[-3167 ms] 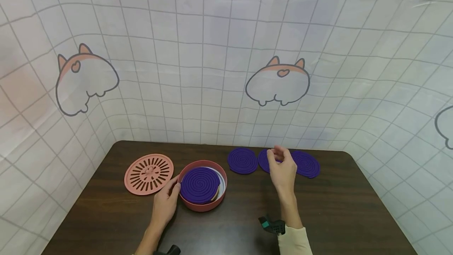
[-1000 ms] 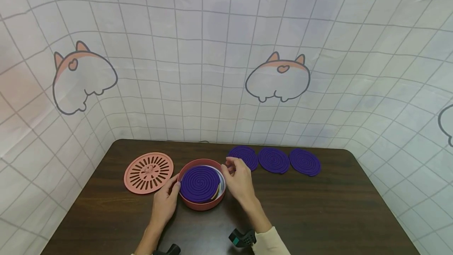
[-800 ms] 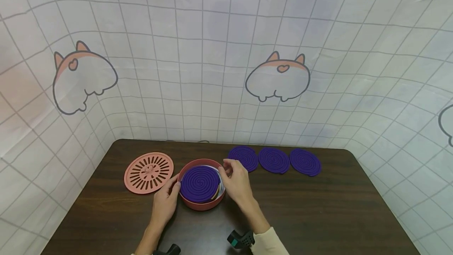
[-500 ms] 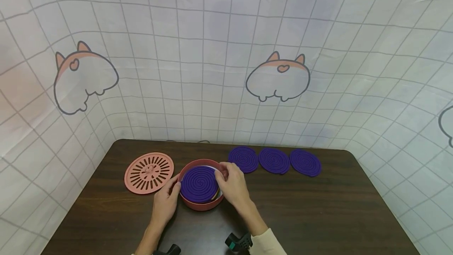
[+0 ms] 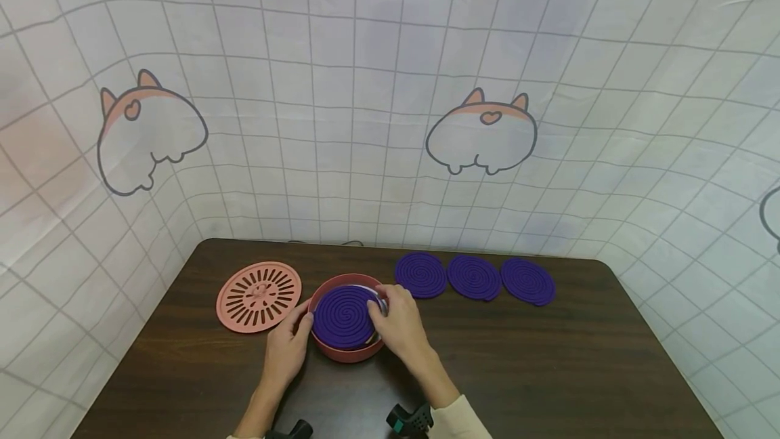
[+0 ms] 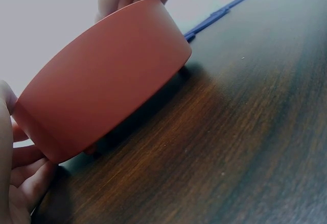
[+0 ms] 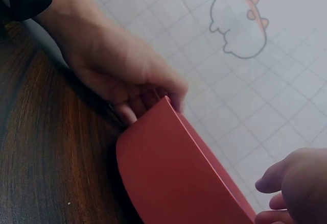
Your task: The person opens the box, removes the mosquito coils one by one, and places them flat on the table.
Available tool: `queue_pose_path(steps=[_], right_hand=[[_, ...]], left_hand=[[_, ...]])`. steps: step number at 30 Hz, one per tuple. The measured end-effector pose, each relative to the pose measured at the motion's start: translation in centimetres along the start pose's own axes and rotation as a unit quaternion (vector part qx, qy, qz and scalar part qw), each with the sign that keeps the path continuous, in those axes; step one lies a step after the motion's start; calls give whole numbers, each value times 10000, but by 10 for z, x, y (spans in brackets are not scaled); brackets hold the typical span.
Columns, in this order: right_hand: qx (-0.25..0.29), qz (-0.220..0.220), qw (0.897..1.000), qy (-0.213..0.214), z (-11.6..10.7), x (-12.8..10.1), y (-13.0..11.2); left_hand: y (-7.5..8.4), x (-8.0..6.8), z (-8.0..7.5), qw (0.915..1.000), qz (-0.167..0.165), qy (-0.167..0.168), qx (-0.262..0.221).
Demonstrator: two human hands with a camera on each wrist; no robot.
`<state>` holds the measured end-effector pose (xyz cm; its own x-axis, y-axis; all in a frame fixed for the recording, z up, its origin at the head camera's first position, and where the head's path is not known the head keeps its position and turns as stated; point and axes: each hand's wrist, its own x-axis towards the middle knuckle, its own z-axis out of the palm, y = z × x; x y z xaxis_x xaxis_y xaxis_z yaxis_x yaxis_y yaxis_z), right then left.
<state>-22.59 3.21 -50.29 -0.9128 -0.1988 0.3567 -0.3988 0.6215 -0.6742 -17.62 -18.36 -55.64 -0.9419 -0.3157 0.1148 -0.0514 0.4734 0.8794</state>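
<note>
A red round box (image 5: 347,357) stands on the table, its plain outer wall filling much of the left wrist view. On top inside lies a purple coiled coaster (image 5: 342,317), over a white-edged item mostly hidden beneath. My left hand (image 5: 286,347) grips the box's left side, thumb at the rim and fingers round the outside. My right hand (image 5: 399,320) reaches over the right rim, thumb on the coaster's right edge, fingers bent down into the box. I cannot tell whether it pinches the coaster.
A pink slotted round lid (image 5: 258,297) lies left of the box. Three more purple coiled coasters, including the middle one (image 5: 474,278), lie in a row at the back right. Behind the dark wooden table (image 5: 548,364) hangs a white grid-patterned cloth (image 5: 341,120).
My right hand has come from above the coasters at the right to the box's right rim, then its thumb moved onto the top coaster. My left hand stays on the box.
</note>
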Motion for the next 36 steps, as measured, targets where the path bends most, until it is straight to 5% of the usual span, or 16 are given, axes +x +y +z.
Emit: queue_pose_path(steps=[20,36], right_hand=[[-989,-577,9931,-252,3,1,0],[-639,-495,9965,-217,-3,0,-5]], left_hand=[[2,0,0,10000,52,18,-4],[2,0,0,10000,45,-6,6]])
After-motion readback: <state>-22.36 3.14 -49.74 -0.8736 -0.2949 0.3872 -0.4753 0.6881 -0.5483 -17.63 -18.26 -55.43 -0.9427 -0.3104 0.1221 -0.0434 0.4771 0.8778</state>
